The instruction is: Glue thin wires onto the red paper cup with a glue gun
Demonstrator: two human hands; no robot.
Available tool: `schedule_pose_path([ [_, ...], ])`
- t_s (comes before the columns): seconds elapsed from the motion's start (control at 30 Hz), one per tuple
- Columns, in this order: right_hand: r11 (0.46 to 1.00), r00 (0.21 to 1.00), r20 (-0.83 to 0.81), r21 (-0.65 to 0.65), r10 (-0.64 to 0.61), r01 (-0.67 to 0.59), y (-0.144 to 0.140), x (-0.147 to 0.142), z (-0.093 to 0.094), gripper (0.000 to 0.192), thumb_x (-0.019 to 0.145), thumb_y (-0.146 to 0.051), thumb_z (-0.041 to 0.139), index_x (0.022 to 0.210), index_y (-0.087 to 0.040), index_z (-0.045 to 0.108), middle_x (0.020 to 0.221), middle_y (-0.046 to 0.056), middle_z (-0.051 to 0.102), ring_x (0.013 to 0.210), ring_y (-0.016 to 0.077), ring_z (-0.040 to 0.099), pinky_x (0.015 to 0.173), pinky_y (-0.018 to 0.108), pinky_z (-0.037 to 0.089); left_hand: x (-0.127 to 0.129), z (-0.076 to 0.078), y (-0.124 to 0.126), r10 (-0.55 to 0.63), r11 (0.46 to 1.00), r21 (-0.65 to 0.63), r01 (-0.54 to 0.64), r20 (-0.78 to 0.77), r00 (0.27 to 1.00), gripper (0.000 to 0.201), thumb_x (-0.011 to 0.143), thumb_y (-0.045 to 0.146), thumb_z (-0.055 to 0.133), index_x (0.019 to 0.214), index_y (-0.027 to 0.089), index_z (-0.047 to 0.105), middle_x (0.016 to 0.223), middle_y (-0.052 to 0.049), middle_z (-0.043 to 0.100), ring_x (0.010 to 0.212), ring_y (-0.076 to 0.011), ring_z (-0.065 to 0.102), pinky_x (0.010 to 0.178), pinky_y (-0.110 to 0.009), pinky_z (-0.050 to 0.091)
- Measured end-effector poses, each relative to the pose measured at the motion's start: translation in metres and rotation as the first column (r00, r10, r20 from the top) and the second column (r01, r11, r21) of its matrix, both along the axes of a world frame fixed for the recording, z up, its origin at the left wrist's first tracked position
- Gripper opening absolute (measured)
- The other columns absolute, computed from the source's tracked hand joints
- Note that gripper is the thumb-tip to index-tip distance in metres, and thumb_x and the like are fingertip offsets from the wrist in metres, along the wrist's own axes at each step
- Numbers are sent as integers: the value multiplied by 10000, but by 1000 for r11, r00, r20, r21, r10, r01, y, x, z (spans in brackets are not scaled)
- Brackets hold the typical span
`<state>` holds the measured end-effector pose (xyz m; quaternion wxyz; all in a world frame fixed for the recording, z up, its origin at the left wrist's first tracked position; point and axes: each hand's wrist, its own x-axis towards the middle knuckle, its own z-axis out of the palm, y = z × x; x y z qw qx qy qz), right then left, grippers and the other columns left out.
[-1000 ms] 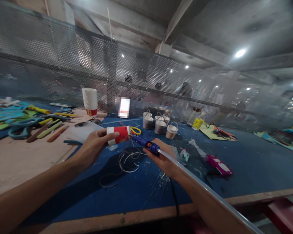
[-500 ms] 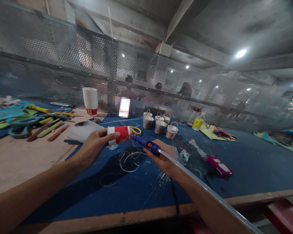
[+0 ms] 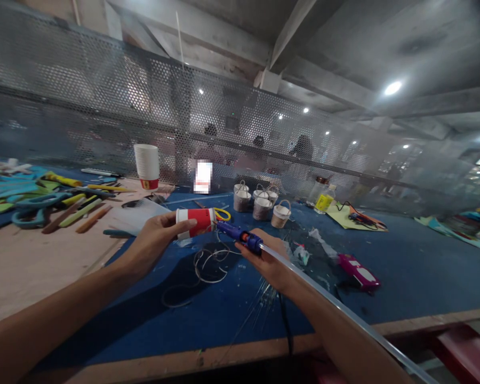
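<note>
My left hand (image 3: pixel 158 237) is closed around a red and white paper cup (image 3: pixel 200 221), which lies on its side in the air with its base toward the right. In my right hand (image 3: pixel 266 256) is a blue hot glue gun (image 3: pixel 234 231), its nozzle at or very near the cup's base; whether they touch I cannot tell. A long clear glue stick (image 3: pixel 328 296) runs out of the gun's back along my right forearm. Beneath the cup, a loose coil of thin wire or string (image 3: pixel 212 269) lies on the blue tabletop (image 3: pixel 144 325).
Several small baskets with handles (image 3: pixel 261 208) stand behind the gun. A stack of paper cups (image 3: pixel 147 165) is at the back left, near scissors (image 3: pixel 32 210) and markers. To the right are a magenta device (image 3: pixel 358 273) and a yellow-labelled bottle (image 3: pixel 324 200). A perforated metal screen (image 3: pixel 240 114) closes the back.
Almost nothing differs. Both hands keep the cup and the glue gun in the same pose, and the whole view has shifted very slightly.
</note>
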<state>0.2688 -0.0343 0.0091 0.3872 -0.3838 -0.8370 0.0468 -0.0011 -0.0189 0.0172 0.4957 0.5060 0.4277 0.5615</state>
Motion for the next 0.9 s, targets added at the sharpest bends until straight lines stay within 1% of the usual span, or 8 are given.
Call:
schedule_pose_path([
  [0.17,1000,1000,-1,22,-12,12,1,0,-2,203,971,-412,594,922,-215,607,843,11,669,685,141,593,610,270,409,0,0,0,23,999,28,-22,-22,1000,250,750,271,800,984,184,796,890,-74,809,778,-217,720,723,-293,541],
  [0.33,999,999,-15,28,-30,31,0,-1,-2,232,971,-440,593,911,-216,602,835,10,674,678,143,597,604,265,405,0,-1,-1,26,999,44,-23,-64,998,274,760,298,796,1006,177,790,942,-80,809,817,-236,725,746,-309,541],
  [0.53,998,999,-5,28,-53,53,-1,-1,-1,248,970,-458,585,909,-218,604,815,8,669,657,141,592,588,260,395,-1,-4,0,24,998,63,-19,-86,996,276,779,285,787,1038,188,788,975,-69,808,858,-221,716,757,-276,521],
  [0.63,998,998,-9,26,-57,57,-1,-1,0,259,970,-466,582,906,-216,601,805,5,664,646,139,584,582,258,391,-1,-4,0,19,997,72,-12,-95,995,268,775,289,795,1030,203,794,970,-61,810,847,-215,710,749,-265,516],
  [0.77,998,998,-11,11,-56,57,-1,-1,1,285,967,-490,577,902,-215,604,806,5,664,648,138,583,580,252,396,-2,-4,-2,28,995,98,-16,-124,992,271,752,315,818,1001,212,803,946,-53,810,831,-227,709,739,-272,520],
  [0.9,997,998,-19,28,-65,65,-1,-1,1,285,964,-492,583,904,-214,606,804,8,664,641,139,582,574,252,397,0,-3,-3,41,992,122,-22,-158,987,269,752,343,819,995,230,803,930,-45,810,821,-232,709,732,-279,524],
])
